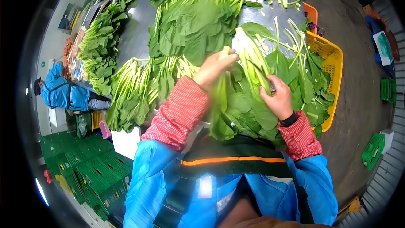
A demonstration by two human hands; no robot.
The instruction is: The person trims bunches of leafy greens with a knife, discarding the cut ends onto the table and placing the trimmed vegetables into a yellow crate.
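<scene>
My left hand [215, 68] is closed around the pale stem end of a leafy green [220, 97], whose leaves hang down, blurred by motion. My right hand [278, 98] is closed on what looks like a small knife [258, 68], its thin dark blade pointing up and left; most of the handle is hidden. Just beyond the right fingers lies a bunch of pale-stemmed greens [249, 52]. Loose leaves [253, 116] pile up beneath both hands, at the near edge of the metal table [137, 27].
A large heap of greens [190, 27] covers the table's middle, with more bunches [130, 86] at left. A yellow crate [335, 69] holding leaves stands at right. Green crates [90, 169] are stacked at lower left. Another person [63, 88] in blue stands at far left.
</scene>
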